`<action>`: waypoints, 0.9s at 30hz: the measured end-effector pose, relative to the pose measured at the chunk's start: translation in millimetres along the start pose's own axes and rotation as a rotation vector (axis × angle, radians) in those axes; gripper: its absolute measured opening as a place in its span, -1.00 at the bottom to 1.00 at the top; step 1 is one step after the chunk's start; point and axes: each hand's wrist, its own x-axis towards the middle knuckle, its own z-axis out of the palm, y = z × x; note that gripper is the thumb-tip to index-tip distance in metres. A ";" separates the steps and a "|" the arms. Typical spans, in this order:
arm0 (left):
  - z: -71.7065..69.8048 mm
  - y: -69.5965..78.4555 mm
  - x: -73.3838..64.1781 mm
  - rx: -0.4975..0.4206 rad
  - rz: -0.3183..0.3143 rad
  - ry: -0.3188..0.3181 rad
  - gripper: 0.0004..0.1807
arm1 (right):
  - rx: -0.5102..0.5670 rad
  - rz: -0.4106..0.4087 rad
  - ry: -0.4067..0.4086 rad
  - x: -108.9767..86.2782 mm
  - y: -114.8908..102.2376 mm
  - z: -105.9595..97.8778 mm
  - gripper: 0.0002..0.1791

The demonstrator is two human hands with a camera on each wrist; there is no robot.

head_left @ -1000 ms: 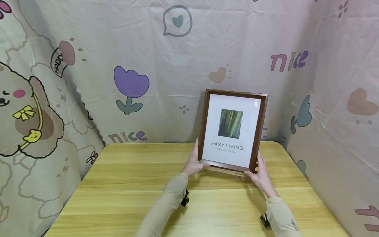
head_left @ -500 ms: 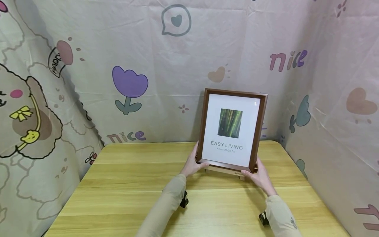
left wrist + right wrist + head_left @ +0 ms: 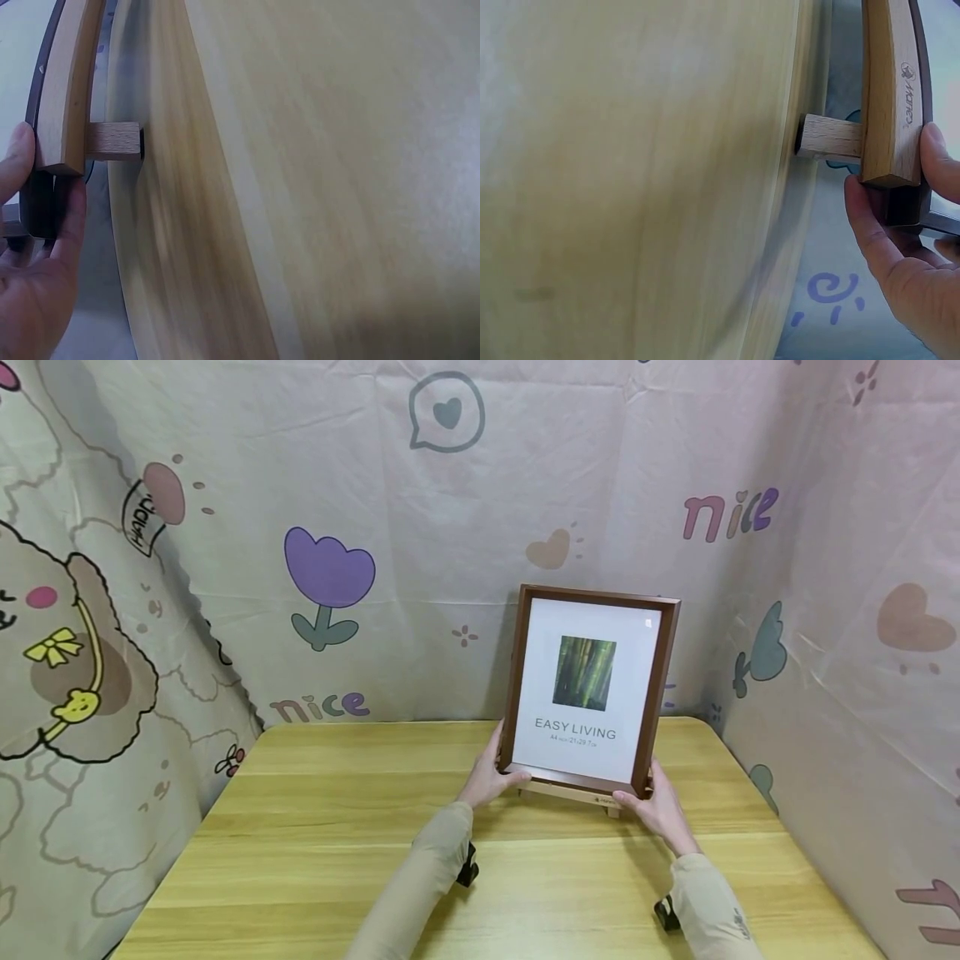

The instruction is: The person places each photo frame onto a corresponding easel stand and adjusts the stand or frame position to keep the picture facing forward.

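Note:
A brown picture frame [image 3: 592,689] with a white "EASY LIVING" sheet and a small green bamboo picture leans back on a light wooden easel [image 3: 572,793]. My left hand [image 3: 486,777] grips the frame's lower left corner, thumb on the front edge and fingers behind. At the lower right corner, my right hand [image 3: 660,810] holds it the same way. The left wrist view shows the dark frame corner [image 3: 37,202] between thumb and fingers, beside the easel's ledge [image 3: 64,97]. In the right wrist view, fingertips are right at the end of the ledge [image 3: 892,97]. Most of the easel is hidden behind the frame.
The easel stands toward the back right of a light wooden table [image 3: 360,827]. Close behind it hangs a printed curtain [image 3: 450,527], which also closes off both sides. Black wrist straps [image 3: 467,865] sit under both sleeves.
Both hands have slid slightly at the lower corners, and the frame has shifted by a very small amount. The head view has turned a little. The hold on the frame is otherwise the same.

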 end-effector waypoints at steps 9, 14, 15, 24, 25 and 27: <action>1.8 -3.0 1.2 -0.003 -0.024 -0.004 0.21 | 0.028 0.012 -0.005 -1.1 0.8 -0.5 -0.01; 2.8 -5.0 2.9 0.007 -0.035 -0.003 0.20 | 0.041 0.011 -0.004 -1.2 1.6 -1.1 0.01; 2.8 -5.2 3.2 0.010 -0.034 -0.002 0.20 | 0.042 0.011 -0.004 -1.2 1.4 -1.0 0.01; 2.7 -2.8 2.7 0.021 -0.066 -0.007 0.15 | 0.028 0.021 -0.006 -2.1 -2.0 -0.8 0.04; 3.0 -2.7 2.6 0.014 -0.065 -0.009 0.14 | 0.024 0.019 -0.007 -2.2 -1.9 -0.7 0.04; 3.5 -2.9 2.9 0.001 -0.057 -0.014 0.11 | 0.017 0.012 -0.007 -2.3 -1.6 -0.4 0.04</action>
